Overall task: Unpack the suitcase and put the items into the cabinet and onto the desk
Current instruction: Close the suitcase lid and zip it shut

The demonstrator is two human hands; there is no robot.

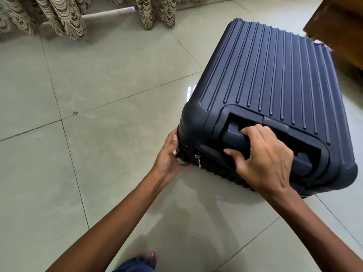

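From my feed, the suitcase (271, 75) is a navy hard-shell with raised ribs running along its lid. It lies flat and closed on the pale tiled floor (98, 134), on the right side of the scene, its far end close to a piece of wooden furniture (341, 26). A silver zipper pull (198, 160) hangs at its near-left corner. The recessed handle (235, 138) sits in the near end.

The right hand (269, 160) reaches over that end, fingers and thumb wrapped round the handle. The left hand (169, 160) clasps the near-left corner of the suitcase, thumb on the upper edge and fingers curled under the seam. Both forearms stretch out from the near edge.

Patterned curtains (64, 18) hang at the far left; a foot (151, 256) shows at the near edge.
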